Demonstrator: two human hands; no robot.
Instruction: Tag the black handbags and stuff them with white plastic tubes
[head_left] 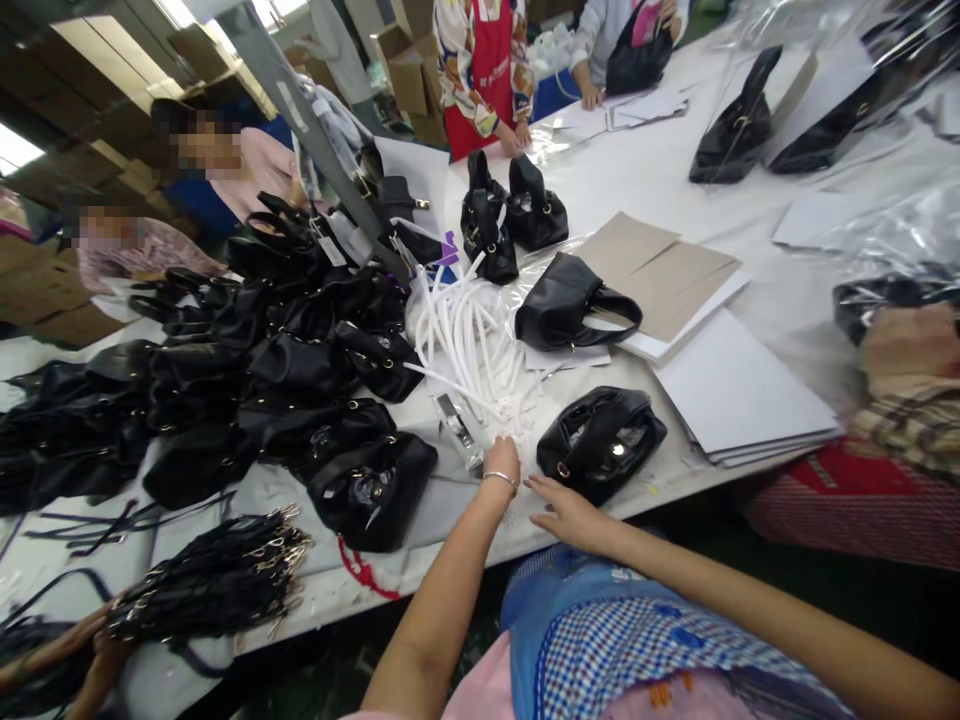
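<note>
White tabletop (637, 180) holds a black handbag (602, 442) just beside the right fingers (553, 492).

Bag workshop: black handbags (292, 365) heaped on long worktable (660, 200), stacked cartons (409, 75), co-worker (487, 75) aproned.

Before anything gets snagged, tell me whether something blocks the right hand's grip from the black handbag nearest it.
Nothing visible stands between the right hand's grip and the black handbag, which lies just beyond it. The left hand is off to the left, clear of that path.
</note>
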